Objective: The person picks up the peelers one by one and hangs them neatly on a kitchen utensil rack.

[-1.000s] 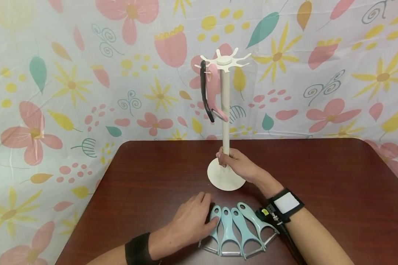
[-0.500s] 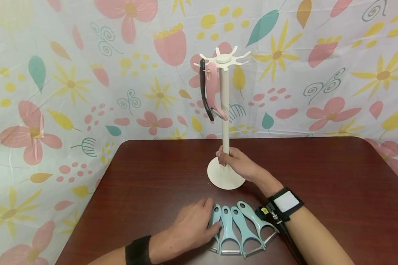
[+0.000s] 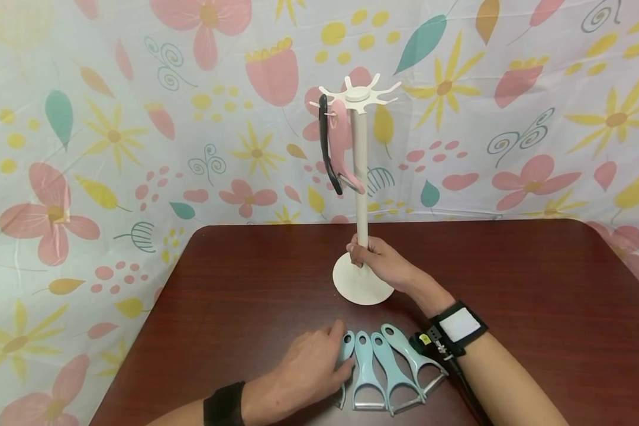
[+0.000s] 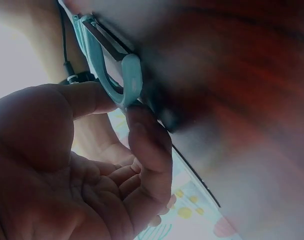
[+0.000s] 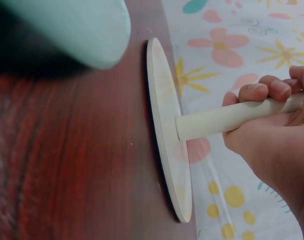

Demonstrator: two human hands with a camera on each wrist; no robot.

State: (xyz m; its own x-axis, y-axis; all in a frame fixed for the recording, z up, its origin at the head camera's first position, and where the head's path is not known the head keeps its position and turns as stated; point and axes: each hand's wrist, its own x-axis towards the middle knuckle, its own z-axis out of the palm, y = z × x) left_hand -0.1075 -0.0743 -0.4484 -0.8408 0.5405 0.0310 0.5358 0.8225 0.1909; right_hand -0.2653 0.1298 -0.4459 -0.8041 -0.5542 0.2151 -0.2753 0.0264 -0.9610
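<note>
My left hand (image 3: 306,373) pinches the leftmost light-blue Y-shaped peeler (image 3: 348,343) between thumb and index finger, in the head view. The left wrist view shows that peeler's forked head (image 4: 133,80) tipped up on its side, with its handle mostly hidden by the fingers. Around the pole of a white stand (image 3: 361,207), low down, my right hand (image 3: 386,263) is wrapped. The stand is upright, its round base (image 5: 167,135) on the table. From its top hooks hang a black-handled tool (image 3: 326,145) and a pink peeler (image 3: 339,142).
Three more light-blue peelers fan out to the right of the pinched one, including a middle peeler (image 3: 366,361) and a right-hand peeler (image 3: 404,346). The dark wooden table (image 3: 255,272) ends against a floral cloth (image 3: 277,148). A cable (image 3: 465,384) runs along the right forearm.
The left fingers have closed on the leftmost peeler and tipped it onto its side, so its blade end shows narrower. My right hand and the stand hold the same place.
</note>
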